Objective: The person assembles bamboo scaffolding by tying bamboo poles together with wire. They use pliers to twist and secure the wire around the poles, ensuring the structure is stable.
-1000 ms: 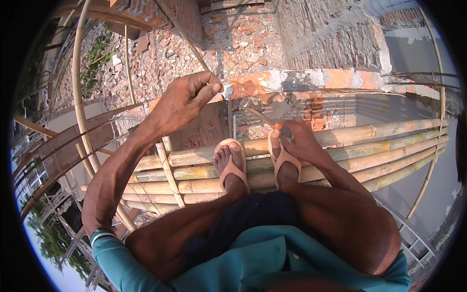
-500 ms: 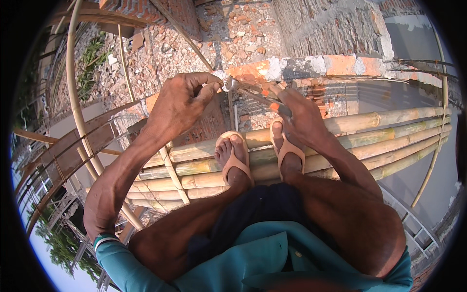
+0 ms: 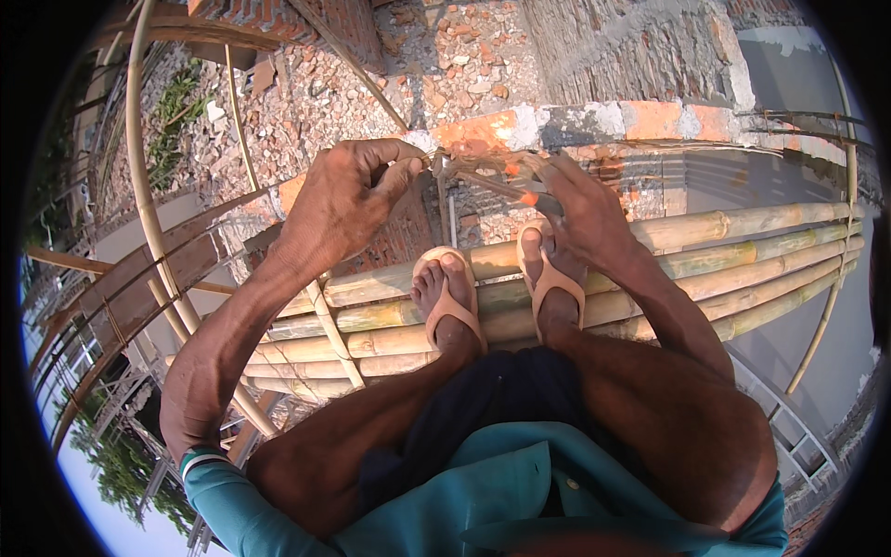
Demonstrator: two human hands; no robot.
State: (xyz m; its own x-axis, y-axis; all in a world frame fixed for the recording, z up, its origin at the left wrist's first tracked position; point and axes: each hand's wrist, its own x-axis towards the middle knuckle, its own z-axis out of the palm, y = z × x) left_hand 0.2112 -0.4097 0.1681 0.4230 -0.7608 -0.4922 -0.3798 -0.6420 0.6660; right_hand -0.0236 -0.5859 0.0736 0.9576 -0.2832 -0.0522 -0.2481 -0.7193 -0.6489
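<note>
My right hand [image 3: 585,209] is closed around the grey and orange handles of a pair of pincers [image 3: 487,182], whose metal jaws point left. The jaws are beside the fingertips of my left hand [image 3: 353,195]. Thumb and forefinger of that hand are pinched together at the jaws; what lies between them is too small to make out. Both hands are above the near edge of a narrow brick wall top [image 3: 650,123], which is patched with pale and dark mortar.
My sandalled feet stand on a platform of bamboo poles [image 3: 687,265]. Upright bamboo [image 3: 139,139] rises at the left, and another pole [image 3: 849,176] at the right. Beyond the wall lies broken brick rubble [image 3: 325,111]. A rough grey slab [image 3: 622,56] is at the far right.
The pincers and my right hand have shifted slightly, with the handles tilting a little. My left hand has stayed almost in place, its pinch still closed.
</note>
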